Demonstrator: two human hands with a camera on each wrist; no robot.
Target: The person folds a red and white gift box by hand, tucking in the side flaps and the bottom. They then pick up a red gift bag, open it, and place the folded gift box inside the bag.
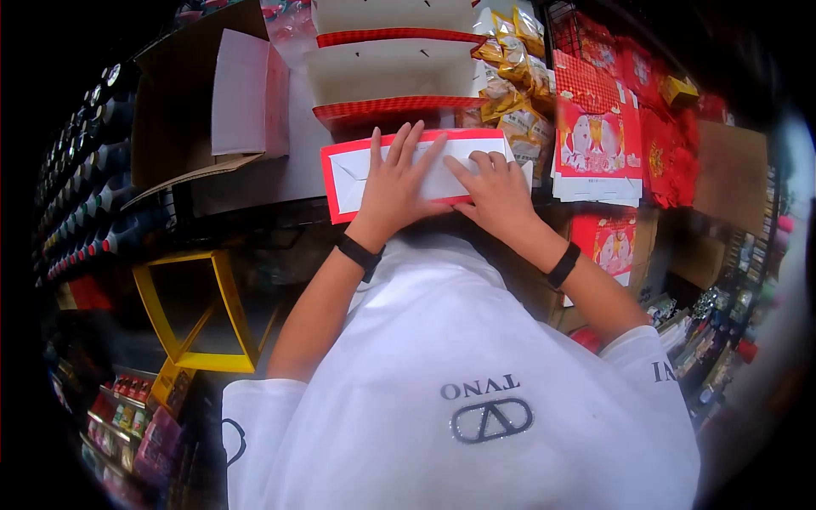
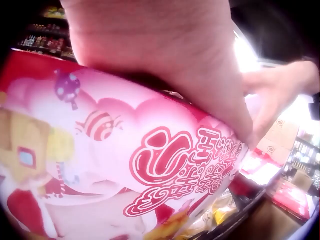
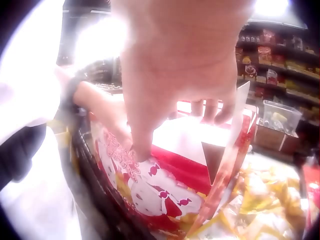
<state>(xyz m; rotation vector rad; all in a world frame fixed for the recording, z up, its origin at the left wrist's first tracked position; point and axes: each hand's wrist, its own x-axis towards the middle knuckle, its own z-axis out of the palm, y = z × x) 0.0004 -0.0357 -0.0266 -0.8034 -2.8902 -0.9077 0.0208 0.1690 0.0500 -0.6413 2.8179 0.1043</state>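
Observation:
A red-and-white printed gift carton [image 1: 344, 180] stands in front of the person, with white folded flaps on its upper side and a red rim around them. The left hand [image 1: 393, 180] lies with fingers spread across the flaps. Beside it the right hand [image 1: 495, 189] presses the right part, its fingers slightly bent. Both thumbs are along the near edge. In the left wrist view the carton's pink side [image 2: 105, 175] shows candy drawings and red lettering. The right wrist view shows a raised white flap at the carton's end [image 3: 235, 130], beyond the right fingers.
Two open white boxes with red checked edges [image 1: 391, 109] stand behind the carton. Yellow snack packets [image 1: 518, 76] lie to their right, beside a stack of flat printed cartons [image 1: 597, 140]. A large cardboard box [image 1: 170, 110] is at left, above a yellow frame [image 1: 229, 310].

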